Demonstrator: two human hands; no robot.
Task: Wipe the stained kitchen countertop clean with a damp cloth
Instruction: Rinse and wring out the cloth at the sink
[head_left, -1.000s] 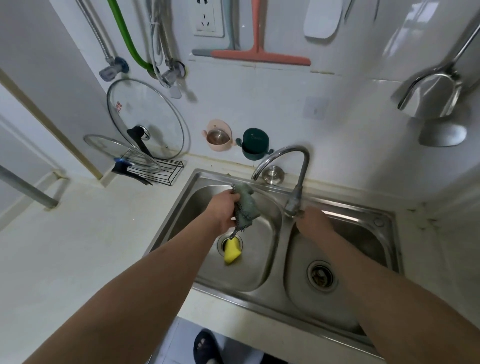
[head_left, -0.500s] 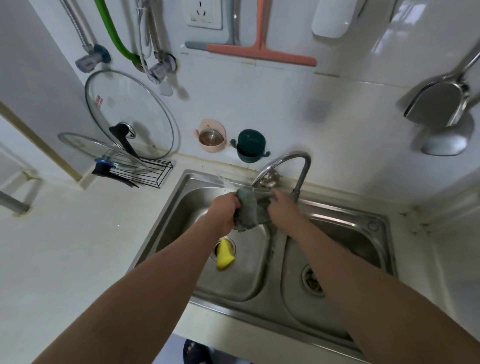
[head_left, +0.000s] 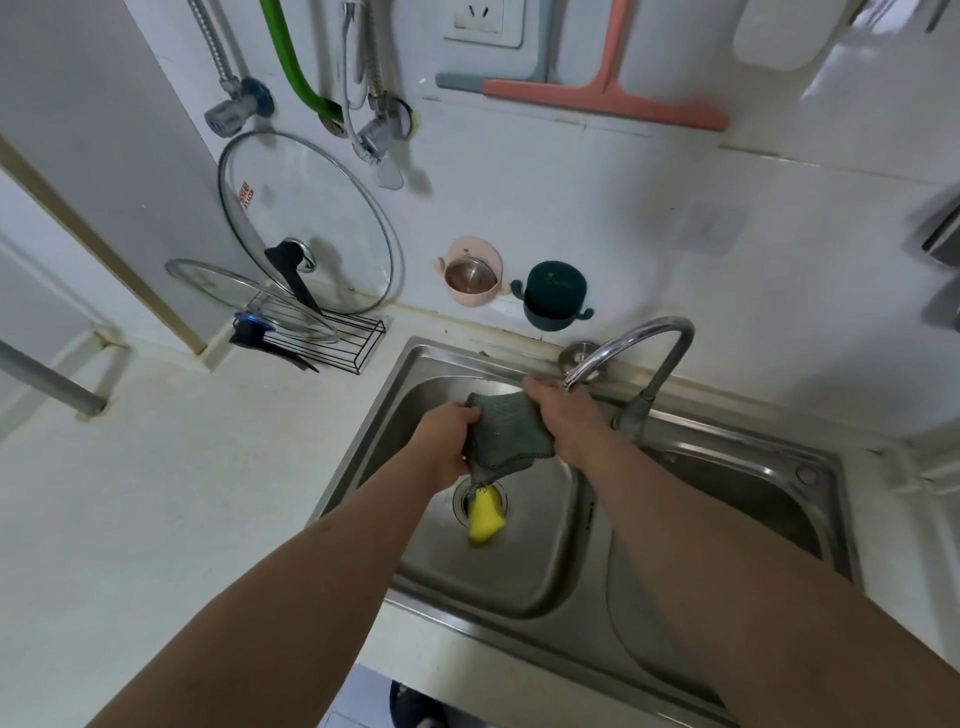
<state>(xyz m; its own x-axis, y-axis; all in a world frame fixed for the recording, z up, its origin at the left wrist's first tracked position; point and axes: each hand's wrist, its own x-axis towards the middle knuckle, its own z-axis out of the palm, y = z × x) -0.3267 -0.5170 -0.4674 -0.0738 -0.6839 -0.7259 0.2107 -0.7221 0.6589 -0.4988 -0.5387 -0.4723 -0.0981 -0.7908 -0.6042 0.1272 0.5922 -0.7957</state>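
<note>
A grey-green cloth (head_left: 506, 434) is spread between my two hands over the left basin of the steel double sink (head_left: 524, 582). My left hand (head_left: 447, 441) grips its left edge and my right hand (head_left: 563, 421) grips its right edge, just below the spout of the curved tap (head_left: 641, 345). A corner of the cloth hangs down toward the drain. The white countertop (head_left: 171, 499) stretches left of the sink.
A yellow sponge (head_left: 485, 519) lies at the left basin's drain. Two glass pot lids (head_left: 311, 228) stand in a black wire rack (head_left: 337, 345) at the back left. A pink holder (head_left: 470, 280) and a dark green holder (head_left: 553, 296) hang on the tiled wall.
My right hand left the tap and came over to the cloth, taking its right edge. The bunched cloth now hangs spread open between both hands.
</note>
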